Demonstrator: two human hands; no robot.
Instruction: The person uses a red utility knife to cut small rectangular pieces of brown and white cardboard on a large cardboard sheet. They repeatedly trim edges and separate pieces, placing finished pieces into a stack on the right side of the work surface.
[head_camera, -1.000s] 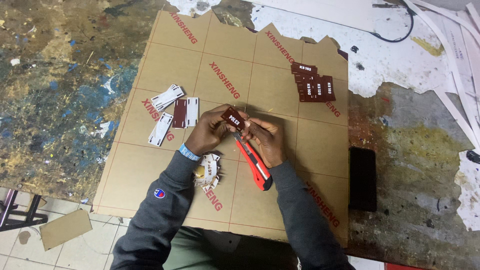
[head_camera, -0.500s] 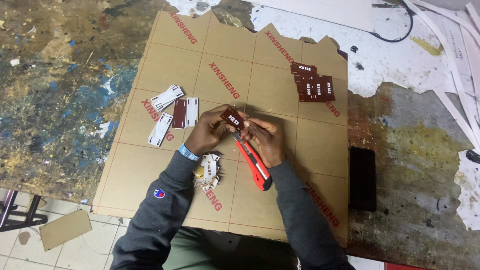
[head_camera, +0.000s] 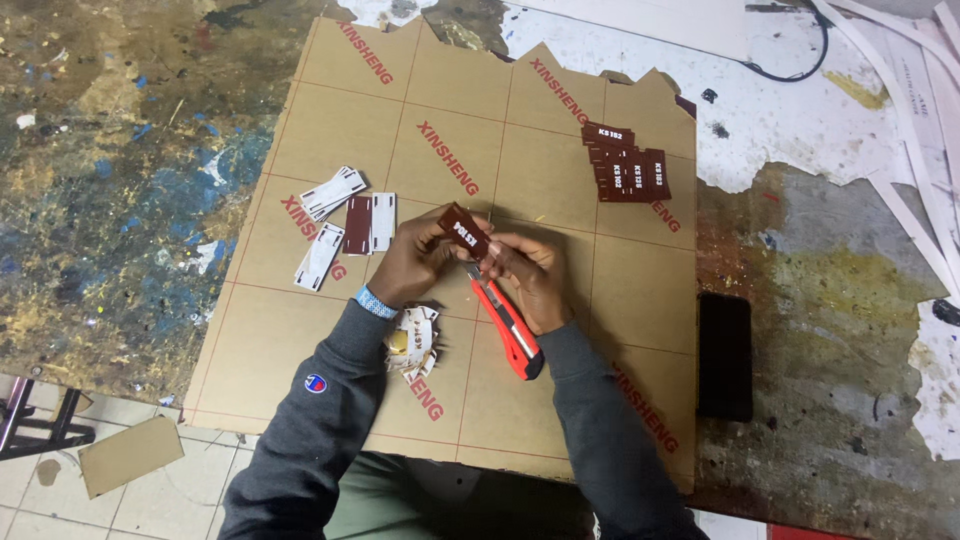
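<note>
Item in hand: one small dark red rectangular tag (head_camera: 465, 231) with white lettering, held above the middle of a large brown paper-covered sheet (head_camera: 330, 110) lying on a paint-stained workbench (head_camera: 110, 150). Left hand (head_camera: 420, 262): fingers closed around the tag's lower edge, pinching it up at a tilt. Right hand (head_camera: 530, 275): fingers curled shut on a red utility knife (head_camera: 505, 325), its tip brought up to the tag's corner, its handle running down toward the person; whether the blade touches the tag cannot be told. Compared with the views of half a second and one second ago, hands, tag and knife sit in the same places and the same pose; no visible shift, so the work on this one tag appears to be a slow, fine operation in progress. Nearby: a stack of matching dark red tags (head_camera: 628, 172) well apart at the upper right of the sheet; several white-faced pieces (head_camera: 345, 222) to the left, one showing dark red; a small heap of peeled scraps (head_camera: 415, 340) just below the left wrist; a black phone-like slab (head_camera: 724, 355) on the bench to the right.
</note>
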